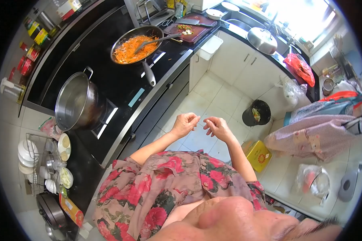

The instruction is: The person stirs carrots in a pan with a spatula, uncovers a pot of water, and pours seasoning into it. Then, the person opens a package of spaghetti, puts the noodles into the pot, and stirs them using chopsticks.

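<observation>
My left hand [216, 126] is raised in front of my body over the tiled floor, its fingers curled apart and holding nothing. Close beside it on the left, my right hand [185, 124] has its thumb and fingertips pressed together; whatever might be between them is too small to make out. The two hands do not touch. Beyond them on the stove, a frying pan [125, 39] holds shredded orange food [128, 51], with a spatula [152, 41] resting in it. A large steel pot [81, 105] stands at the left of the stove.
A cutting board [197, 33] with a cleaver and chopped bits lies beyond the stove. A metal lid [262, 41] sits near the sink [239, 25]. On the floor are a black bin [247, 116] and a yellow box [256, 156]. The pan handle [149, 74] points toward the counter edge.
</observation>
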